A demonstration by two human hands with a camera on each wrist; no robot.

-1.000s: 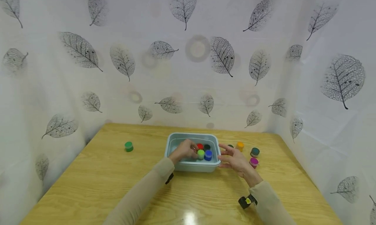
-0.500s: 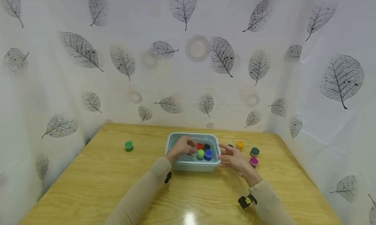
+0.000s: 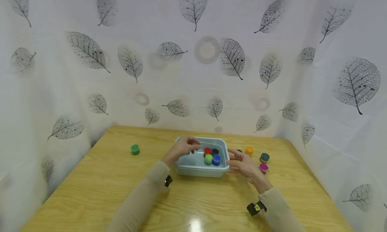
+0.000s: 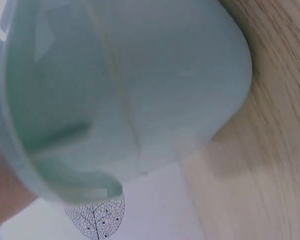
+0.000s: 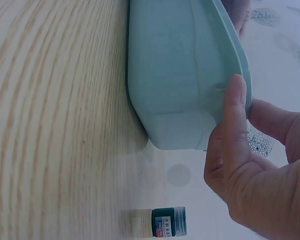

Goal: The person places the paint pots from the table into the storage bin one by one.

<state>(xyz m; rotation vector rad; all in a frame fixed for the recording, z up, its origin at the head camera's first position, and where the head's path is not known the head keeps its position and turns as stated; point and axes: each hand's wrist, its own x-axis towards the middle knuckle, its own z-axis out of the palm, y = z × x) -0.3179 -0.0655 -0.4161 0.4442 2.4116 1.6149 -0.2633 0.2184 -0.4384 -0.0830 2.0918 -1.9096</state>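
A light blue plastic bin stands on the table with small paint jars inside: red, black-looking, lime green and blue. Above the bin's left part is my left hand, fingers loosely bent, nothing between them. In the left wrist view the bin wall hides most of that hand. My right hand touches the bin's right end with spread, relaxed fingers. The right wrist view shows fingertips right at the rim.
On the left of the table stands a green paint jar. Orange, teal and magenta jars stand right of the bin, with a dark green jar partly behind the right hand. A leaf-print curtain surrounds the table.
My left hand has lifted away from the jars in the bin, moving up and left. The lime green jar stays in the bin. The right hand keeps its place at the bin's end.
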